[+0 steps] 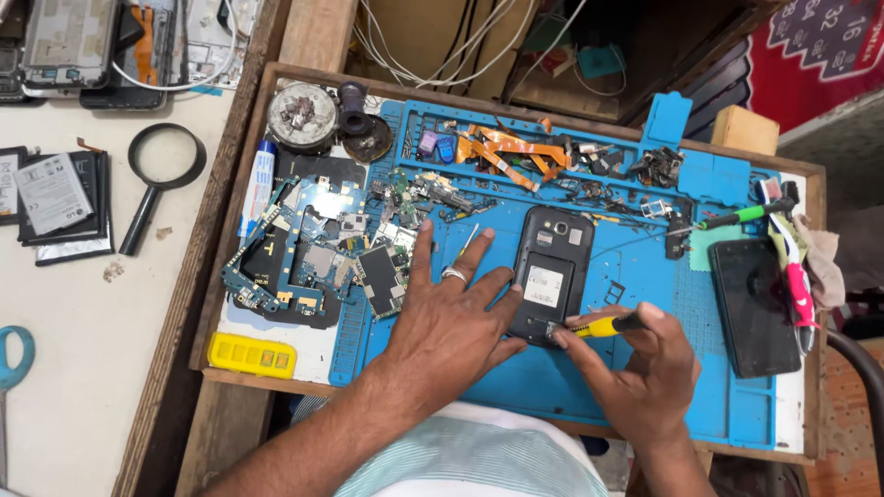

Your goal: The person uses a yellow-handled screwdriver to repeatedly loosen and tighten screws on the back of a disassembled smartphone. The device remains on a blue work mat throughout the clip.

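A black phone [551,271] with its back cover off lies on the blue work mat [635,368], camera end away from me. My left hand [451,317], a ring on one finger, rests flat on the mat with fingers spread and touches the phone's left edge. My right hand [640,368] grips a yellow-handled screwdriver [603,325] whose tip meets the phone's lower right corner.
Several circuit boards [318,253] are piled at the mat's left, orange flex cables [506,147] and small parts along its top. A dark phone [753,304] and a green-handled tool [741,216] lie right. A magnifying glass [157,179] and batteries [55,198] sit on the white table.
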